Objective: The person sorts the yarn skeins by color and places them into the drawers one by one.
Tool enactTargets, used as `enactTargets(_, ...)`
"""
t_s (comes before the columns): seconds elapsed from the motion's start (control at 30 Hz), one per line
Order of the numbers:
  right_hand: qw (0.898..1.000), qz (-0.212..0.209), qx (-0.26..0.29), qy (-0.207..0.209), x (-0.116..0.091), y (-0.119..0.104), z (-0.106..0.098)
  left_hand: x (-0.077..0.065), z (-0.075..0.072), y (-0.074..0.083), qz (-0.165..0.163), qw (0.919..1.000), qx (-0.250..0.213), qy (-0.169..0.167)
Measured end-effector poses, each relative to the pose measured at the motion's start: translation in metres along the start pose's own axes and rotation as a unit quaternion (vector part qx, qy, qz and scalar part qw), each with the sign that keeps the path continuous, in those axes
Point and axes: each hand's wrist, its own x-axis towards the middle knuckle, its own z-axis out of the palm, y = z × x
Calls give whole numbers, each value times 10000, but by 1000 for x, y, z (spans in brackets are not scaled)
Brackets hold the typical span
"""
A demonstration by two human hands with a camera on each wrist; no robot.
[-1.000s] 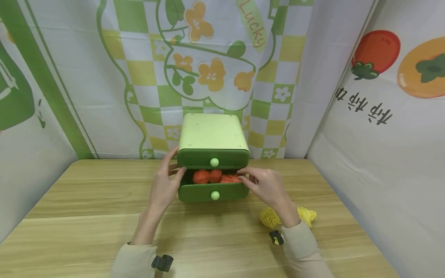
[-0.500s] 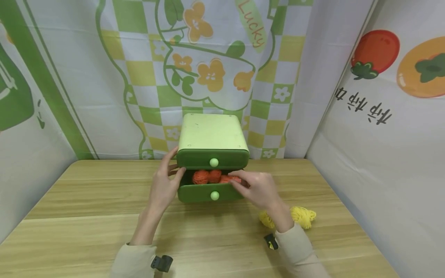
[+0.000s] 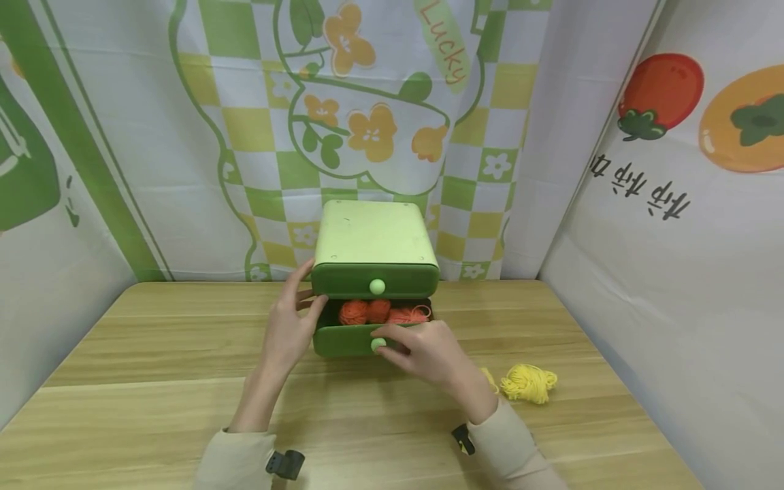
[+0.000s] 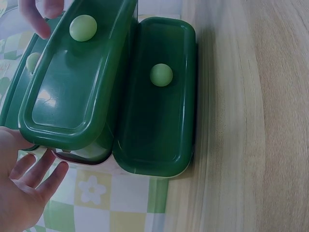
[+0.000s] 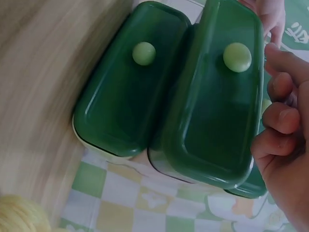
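A light-green chest (image 3: 376,231) with dark-green drawers stands on the table. Its middle drawer (image 3: 343,341) is pulled out, with red-orange yarn balls (image 3: 354,312) inside. My left hand (image 3: 286,330) rests along the chest's left side, its thumb at the pulled-out drawer's corner; in the left wrist view its fingers (image 4: 50,181) are spread. My right hand (image 3: 431,350) is in front of this drawer, thumb and index finger around its round knob (image 4: 83,27) in the head view. Both wrist views show those fingers apart from the knob, by the drawer's upper edge, loosely curled and holding nothing.
Yellow yarn (image 3: 529,383) lies on the wooden table (image 3: 153,381) to the right, partly hidden by my right arm. The top drawer (image 3: 343,280) and the bottom drawer (image 4: 154,116) are closed. A patterned curtain (image 3: 245,129) hangs right behind the chest.
My right hand has moved from the drawer's right end, over the yarn, left and down to the front knob. The left hand and the chest have stayed put.
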Motion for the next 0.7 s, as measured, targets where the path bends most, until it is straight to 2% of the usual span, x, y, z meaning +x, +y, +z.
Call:
enactTargets(0.23,9989,192,-39,-419,-4,0,6,0,0,1,-31,10000,-15,-23)
enactTargets(0.37,9982,296,-50,-528,-5,2,9,0,0,0,-39,10000,-37,-44)
enactTargets(0.7,9972,712,172,-130,-7,5,20,0,-1,1,-52,10000,-10,-70)
